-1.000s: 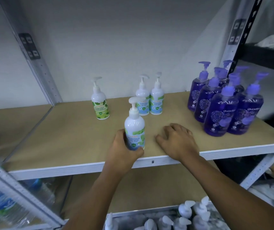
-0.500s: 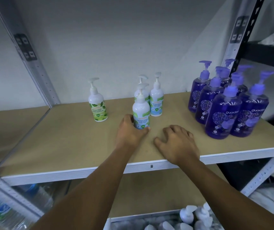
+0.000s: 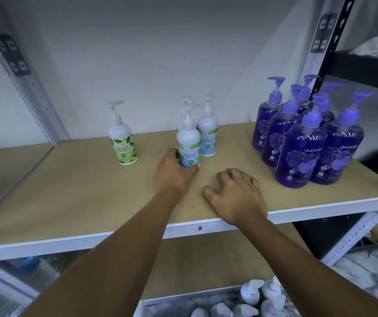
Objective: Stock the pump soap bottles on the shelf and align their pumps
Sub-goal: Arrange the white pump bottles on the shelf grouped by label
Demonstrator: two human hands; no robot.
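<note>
My left hand [image 3: 174,173] grips the base of a white cool-mint pump bottle [image 3: 188,143] standing upright on the tan shelf [image 3: 69,191]. Directly behind it stand two more white cool-mint bottles; the right one [image 3: 207,133] shows fully, the other is mostly hidden. A white bottle with a green-leaf label [image 3: 122,141] stands apart to the left. My right hand [image 3: 233,195] rests on the shelf near the front edge with fingers loosely curled, holding nothing. Several purple pump bottles [image 3: 307,138] cluster at the right.
Grey metal uprights [image 3: 27,88] frame the shelf on the left and right. Below, a bin holds several more white pump bottles [image 3: 252,300]. A black shelf [image 3: 366,67] stands to the far right. Plastic-wrapped water bottles [image 3: 4,287] lie at the lower left.
My left hand has pushed the white bottle from the shelf's front edge back toward the two cool-mint bottles. My right hand has stayed on the shelf.
</note>
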